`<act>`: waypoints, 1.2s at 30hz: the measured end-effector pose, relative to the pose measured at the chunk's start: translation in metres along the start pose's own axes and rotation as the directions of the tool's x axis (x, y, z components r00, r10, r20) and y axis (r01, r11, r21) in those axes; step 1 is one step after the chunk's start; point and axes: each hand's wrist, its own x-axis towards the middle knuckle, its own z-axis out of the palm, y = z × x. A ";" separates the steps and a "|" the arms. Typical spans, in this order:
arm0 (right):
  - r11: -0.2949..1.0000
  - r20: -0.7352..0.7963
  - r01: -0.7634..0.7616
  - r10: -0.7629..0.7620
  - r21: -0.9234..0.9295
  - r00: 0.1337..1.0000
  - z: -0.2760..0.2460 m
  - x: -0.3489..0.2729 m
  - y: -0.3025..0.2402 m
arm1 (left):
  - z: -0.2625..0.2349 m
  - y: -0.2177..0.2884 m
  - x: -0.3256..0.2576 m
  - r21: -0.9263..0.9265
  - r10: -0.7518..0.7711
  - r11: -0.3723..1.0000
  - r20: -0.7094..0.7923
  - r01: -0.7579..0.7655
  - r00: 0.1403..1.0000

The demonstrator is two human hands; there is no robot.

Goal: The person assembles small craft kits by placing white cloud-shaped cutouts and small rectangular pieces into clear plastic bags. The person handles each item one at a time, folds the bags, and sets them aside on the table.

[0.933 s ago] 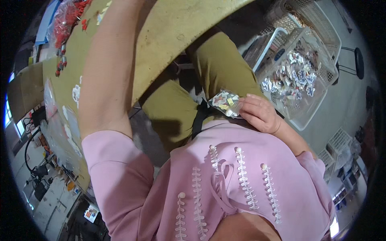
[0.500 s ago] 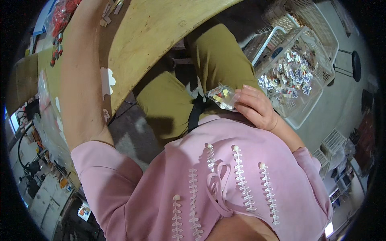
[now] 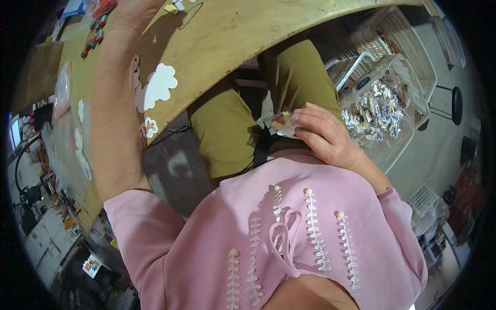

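My right hand (image 3: 326, 135) is closed on a small clear plastic bag (image 3: 283, 124) above my lap, with the fingers bent over one side of it. Something reddish and pale shows through the film, too small to name. My left arm stretches over the yellowish tabletop (image 3: 217, 39). Only the back part of my left hand (image 3: 138, 11) shows at the upper edge, and its fingers are out of sight. Close by on the table lie several small pale and yellow pieces (image 3: 178, 6). White cloud-shaped cutouts (image 3: 157, 88) and a small bear-like sticker (image 3: 150, 127) lie beside my left forearm.
To the right stands a clear bin (image 3: 374, 111) full of small printed cutouts, with white plastic baskets (image 3: 408, 41) behind it. A dark round stool (image 3: 456, 106) is farther right. Red and grey bundled items (image 3: 95, 36) and clear plastic bags (image 3: 63, 93) lie at the left.
The view has shifted, so more of the tabletop and the white cutouts show. My left hand now comes partly into sight at the upper edge. My right hand keeps hold of the bag.
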 end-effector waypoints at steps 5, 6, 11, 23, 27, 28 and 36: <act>1.000 0.016 0.029 -0.029 -0.008 0.999 0.004 0.004 0.000 | -0.004 0.013 -0.022 0.122 -0.005 0.993 -0.004 0.006 1.000; 1.000 0.016 0.011 -0.011 -0.026 1.000 0.006 0.000 0.001 | 0.008 0.031 -0.025 0.237 -0.034 0.971 -0.001 0.034 0.999; 0.997 0.125 0.064 -0.059 -0.039 0.990 0.009 -0.024 0.000 | 0.027 0.040 -0.060 0.564 0.251 0.793 0.043 -0.231 0.967; 1.000 0.100 0.000 0.000 0.006 0.995 0.009 -0.023 0.000 | 0.008 -0.043 -0.051 -0.132 -0.145 0.977 0.157 0.166 0.977; 0.998 0.081 -0.056 0.054 0.016 0.995 0.006 -0.007 0.000 | 0.005 -0.029 -0.056 -0.176 -0.297 0.934 0.099 0.311 0.950; 0.997 0.072 -0.072 0.070 0.023 0.995 0.006 -0.003 0.000 | 0.003 -0.028 -0.058 -0.190 -0.259 0.944 0.075 0.269 0.963; 0.978 0.013 -0.204 0.203 0.051 0.979 0.002 0.057 -0.010 | 0.043 0.053 -0.137 -0.174 -0.238 0.951 0.116 0.256 0.964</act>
